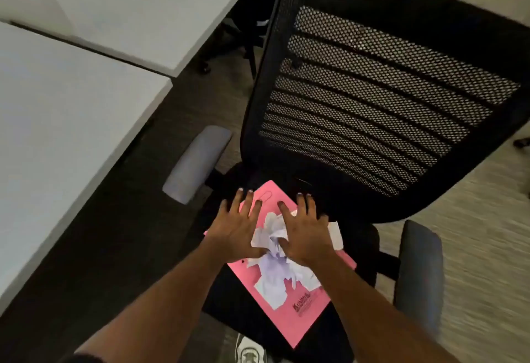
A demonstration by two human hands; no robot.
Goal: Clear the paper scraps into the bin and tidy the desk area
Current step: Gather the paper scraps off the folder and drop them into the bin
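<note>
A pink folder (308,309) lies flat on the black seat of an office chair (372,81). A heap of torn and crumpled white paper scraps (276,269) rests on the folder. My left hand (236,226) is spread flat at the left side of the heap, fingers apart, touching its edge. My right hand (305,232) is spread on the heap's right side, also with fingers apart. Both palms press in toward the scraps from either side. A paper clip (265,195) is on the folder's far corner. No bin is in view.
White desks (66,122) fill the left, close to the chair. The chair's grey armrests stand at left (196,163) and right (418,276). Its mesh back rises just beyond my hands. My shoe (249,352) is on the carpet below.
</note>
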